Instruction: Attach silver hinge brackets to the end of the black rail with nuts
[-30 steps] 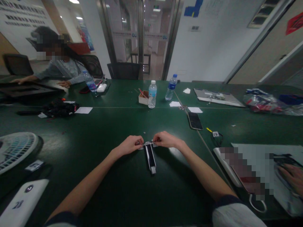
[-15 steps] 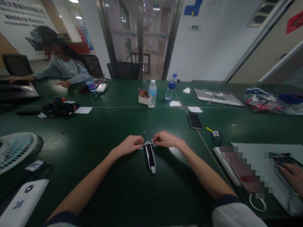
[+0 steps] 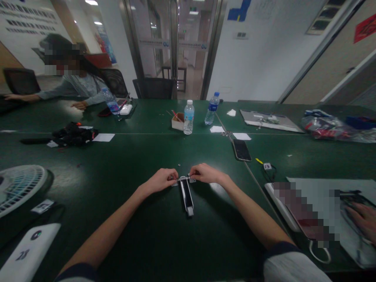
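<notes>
A narrow silver bracket with a dark channel (image 3: 186, 194) lies on the green table in front of me, its long part pointing towards me. A thin crossbar runs across its far end. My left hand (image 3: 165, 178) is closed in a pinch at the crossbar's left end, beside a small flat metal tab. At the right end my right hand (image 3: 204, 172) pinches too, next to a matching tab. The fingertips hide any small parts between them. A tiny ring (image 3: 179, 165) lies just beyond the crossbar.
A clear water bottle (image 3: 188, 118) and a small box (image 3: 178, 122) stand ahead. To the right lie a phone (image 3: 242, 150) and a white power bank; another person's hand (image 3: 362, 219) is at the edge. On the left are a fan (image 3: 22, 186) and a seated person (image 3: 85, 84).
My hands and the bracket stay almost still. At the far left, the laptop by the seated person has shifted away, uncovering table and a white paper.
</notes>
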A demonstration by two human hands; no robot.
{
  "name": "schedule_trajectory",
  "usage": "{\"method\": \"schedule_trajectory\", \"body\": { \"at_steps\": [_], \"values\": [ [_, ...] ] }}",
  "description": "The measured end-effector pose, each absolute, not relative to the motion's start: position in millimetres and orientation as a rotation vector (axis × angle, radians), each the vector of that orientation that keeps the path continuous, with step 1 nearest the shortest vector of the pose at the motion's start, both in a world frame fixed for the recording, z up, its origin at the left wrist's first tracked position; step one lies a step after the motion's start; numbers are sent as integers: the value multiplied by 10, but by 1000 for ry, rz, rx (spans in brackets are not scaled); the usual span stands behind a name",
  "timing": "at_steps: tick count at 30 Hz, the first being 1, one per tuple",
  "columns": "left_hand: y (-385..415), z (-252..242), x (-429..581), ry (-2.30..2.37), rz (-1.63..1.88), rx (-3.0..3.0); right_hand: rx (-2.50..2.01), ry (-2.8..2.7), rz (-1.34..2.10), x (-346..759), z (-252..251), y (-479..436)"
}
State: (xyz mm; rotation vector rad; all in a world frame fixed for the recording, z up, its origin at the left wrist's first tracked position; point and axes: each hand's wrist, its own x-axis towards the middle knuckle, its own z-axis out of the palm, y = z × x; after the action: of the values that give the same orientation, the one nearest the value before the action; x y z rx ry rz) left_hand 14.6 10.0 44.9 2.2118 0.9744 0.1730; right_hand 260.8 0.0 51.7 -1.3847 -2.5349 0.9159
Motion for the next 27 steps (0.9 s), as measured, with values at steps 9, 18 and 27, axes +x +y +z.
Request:
{"method": "schedule_trajectory", "body": {
  "at_steps": [9, 18, 27],
  "values": [
    [124, 390, 126, 960, 188, 2238, -1375, -2535, 949, 2609, 483, 9],
    [119, 395, 132, 955, 200, 2219, -1386, -2553, 885, 2606, 492, 6],
    [126, 383, 126, 969, 193, 2220, -1380, -2539, 918, 2602, 511, 2]
  ]
}}
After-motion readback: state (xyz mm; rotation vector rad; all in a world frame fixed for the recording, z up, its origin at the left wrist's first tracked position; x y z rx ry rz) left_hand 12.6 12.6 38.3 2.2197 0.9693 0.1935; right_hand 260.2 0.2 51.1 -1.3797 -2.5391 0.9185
